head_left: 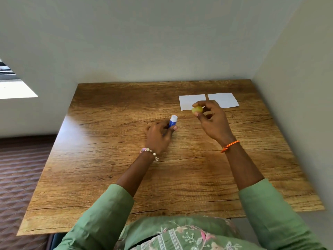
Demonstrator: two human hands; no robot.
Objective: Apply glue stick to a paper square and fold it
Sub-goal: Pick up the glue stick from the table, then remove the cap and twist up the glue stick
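1. Two paper squares are seen on the wooden table, laid side by side toward 1 o'clock from the table's middle: the left paper square and the right paper square, just apart from each other.
2. The glue stick, blue-bodied with a white end, is gripped by the left hand; the fingers are curled round its lower part, and the white end is tilted toward 1 o'clock.
3. The glue stick is held near the table's middle, apart from both papers, at about 7 o'clock from the left paper square.
4. A yellow-green cap is pinched by the right hand between thumb and fingertips, the other fingers being loosely curled.
5. The cap is held in front of the near edge of the left paper square; whether paper is touched cannot be told.
6. A beaded bracelet is worn on the left wrist, an orange cord on the right.
7. Green sleeves are seen at 6 o'clock.
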